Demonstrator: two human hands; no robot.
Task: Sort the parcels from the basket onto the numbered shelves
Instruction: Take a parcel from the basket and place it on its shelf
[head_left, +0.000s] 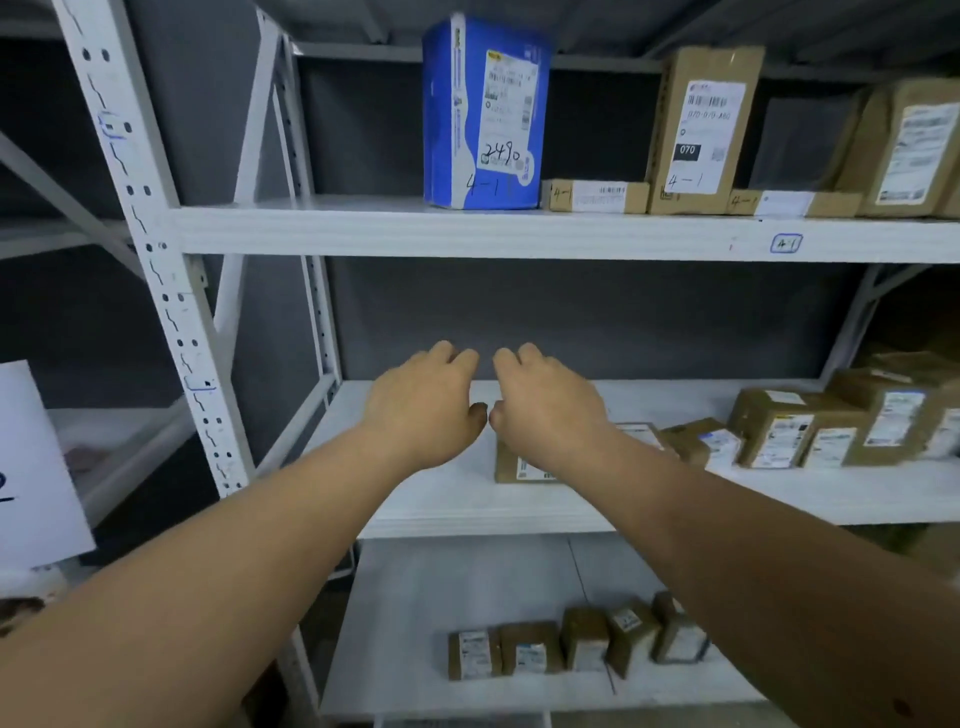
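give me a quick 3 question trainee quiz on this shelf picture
1. True or false: the tall blue cardboard box stands on the white metal shelf edge tagged 4-1.
2. What does the left hand hold?
A. a parcel
B. nothing
C. a marker
3. What handwritten number is on the blue box's label?

Key:
1. True.
2. B; both hands hover side by side, and the right hand is in front of a flat brown cardboard parcel on the middle shelf.
3. 2490.

White shelves (519, 236) carry brown parcels (779, 436) and a blue box (483, 114).
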